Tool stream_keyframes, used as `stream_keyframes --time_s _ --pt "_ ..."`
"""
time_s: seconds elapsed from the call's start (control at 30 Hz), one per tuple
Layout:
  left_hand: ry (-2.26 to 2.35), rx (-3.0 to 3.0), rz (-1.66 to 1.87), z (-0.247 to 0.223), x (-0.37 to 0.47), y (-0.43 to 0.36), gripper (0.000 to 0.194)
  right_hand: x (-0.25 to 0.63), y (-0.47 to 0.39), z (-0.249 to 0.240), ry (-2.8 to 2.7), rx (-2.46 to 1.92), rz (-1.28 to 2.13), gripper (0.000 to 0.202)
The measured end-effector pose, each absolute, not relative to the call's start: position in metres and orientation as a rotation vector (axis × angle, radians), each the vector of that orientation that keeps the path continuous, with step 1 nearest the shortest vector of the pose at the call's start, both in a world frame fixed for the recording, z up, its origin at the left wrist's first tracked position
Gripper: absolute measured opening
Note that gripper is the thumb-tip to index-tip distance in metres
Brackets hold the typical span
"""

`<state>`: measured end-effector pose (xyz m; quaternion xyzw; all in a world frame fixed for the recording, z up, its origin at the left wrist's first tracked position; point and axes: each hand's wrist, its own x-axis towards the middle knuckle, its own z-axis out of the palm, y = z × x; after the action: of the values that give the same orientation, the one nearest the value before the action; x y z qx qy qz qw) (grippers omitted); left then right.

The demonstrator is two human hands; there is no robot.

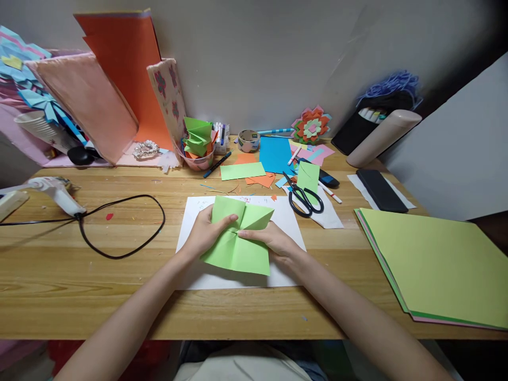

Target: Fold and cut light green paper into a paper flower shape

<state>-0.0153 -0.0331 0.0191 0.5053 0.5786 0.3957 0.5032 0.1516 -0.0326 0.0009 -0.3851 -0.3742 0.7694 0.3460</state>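
Observation:
A light green sheet of paper (250, 258) with crossing creases is held between both my hands, above a white sheet (288, 275) on the table. My left hand (205, 228) grips its left side, thumb on top and fingers hidden beneath. From the right, my right hand (273, 238) pinches it, the thumb lying near the centre where the creases meet; its other fingers are mostly behind the paper. Black-handled scissors (304, 198) lie just beyond the white sheet's right corner, partly over a small green paper piece (308, 177).
At left lie a white glue gun (59, 193) and its looped black cord (119, 255). Stacked coloured sheets (436, 264) cover the right side, near a black phone (381, 190). Behind are a tape roll (248, 141), a cup of paper scraps (198, 159) and a paper flower (311, 125).

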Motion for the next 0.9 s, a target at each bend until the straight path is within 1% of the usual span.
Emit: stream_keyframes --time_s 0.27,0.53,0.67,0.8,0.9 --pt "1.413 1.201 0.938 0.021 -0.016 -0.033 0.044 0.15 -0.034 -0.003 -0.935 -1.015 1.978 0.055" --pt "1.416 1.115 0.921 0.021 -0.017 -0.03 0.048 0.148 -0.036 -0.003 -0.851 -0.993 1.94 0.056" --pt "1.258 0.979 0.836 0.025 -0.023 -0.03 0.049 0.149 -0.032 -0.006 -0.767 -1.019 1.811 0.055" --pt "1.11 0.883 0.754 0.025 -0.022 -0.035 0.046 0.152 -0.024 -0.008 -0.665 -1.046 1.676 0.047" --pt "1.071 0.779 0.809 0.021 -0.017 -0.04 0.046 0.153 -0.021 -0.007 -0.628 -1.056 1.653 0.046"
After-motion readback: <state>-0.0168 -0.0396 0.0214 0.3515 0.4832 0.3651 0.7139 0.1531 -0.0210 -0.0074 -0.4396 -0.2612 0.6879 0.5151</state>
